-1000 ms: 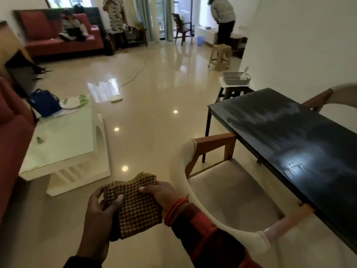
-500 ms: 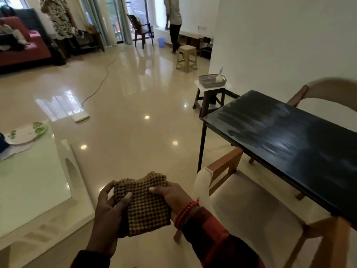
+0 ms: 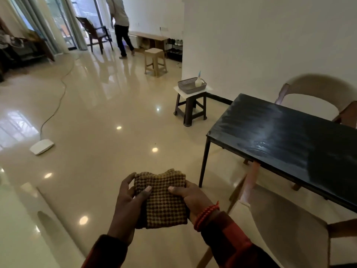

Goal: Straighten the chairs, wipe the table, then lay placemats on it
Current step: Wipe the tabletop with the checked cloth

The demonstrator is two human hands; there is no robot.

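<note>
We are holding a folded brown waffle-weave cloth [image 3: 162, 198] low in the centre of the frame, above the glossy floor and clear of the table. Our left hand [image 3: 127, 206] is gripping its left edge, thumb lying across the top face and fingers curled round the side. Our right hand [image 3: 190, 198] is gripping the right edge the same way, thumb pressed onto the weave, the other fingers hidden beneath. A red bead bracelet [image 3: 205, 214] is circling the right wrist above a dark red sleeve.

To the right of the cloth, the black table [image 3: 289, 136] is running from centre right toward the lower right edge, its top showing pale smeared streaks. A beige chair [image 3: 286, 227] is sitting at its near side in the lower right corner, and a second beige chair [image 3: 318, 88] is standing behind the table against the white wall.

Further out, a dark stool [image 3: 190, 107] is carrying a grey basket [image 3: 190, 86]. A tan stool [image 3: 155, 60] is standing beyond it. A person [image 3: 120, 22] is standing at top centre, and a white device [image 3: 41, 146] on a cable is lying at left.
</note>
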